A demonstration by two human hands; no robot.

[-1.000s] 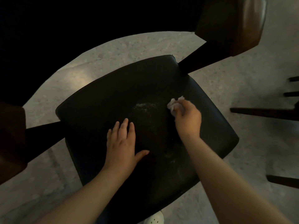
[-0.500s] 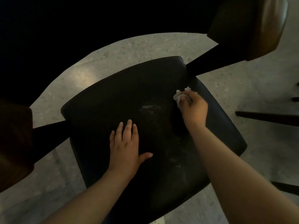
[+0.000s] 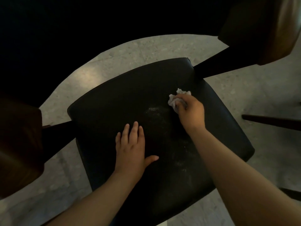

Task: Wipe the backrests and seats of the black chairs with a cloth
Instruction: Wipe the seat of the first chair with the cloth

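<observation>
A black padded chair seat [image 3: 114, 108] fills the middle of the head view, seen from above. My right hand [image 3: 190, 111] grips a crumpled white cloth [image 3: 175, 98] and presses it on the seat's far right part. A patch of pale dust specks [image 3: 154, 111] lies just left of the cloth. My left hand [image 3: 132, 145] rests flat on the seat's middle, fingers straight and thumb spread. The chair's backrest is not visible.
Brown padded armrests stand at the left [image 3: 17, 144] and upper right [image 3: 260, 30], on dark struts. A dark tabletop [image 3: 81, 22] overhangs the far side. Legs of another chair [image 3: 273, 121] reach in from the right. Speckled grey floor [image 3: 244, 88] lies around.
My right hand with the cloth has slid a little up and to the right across the seat. My left hand has stayed flat in place.
</observation>
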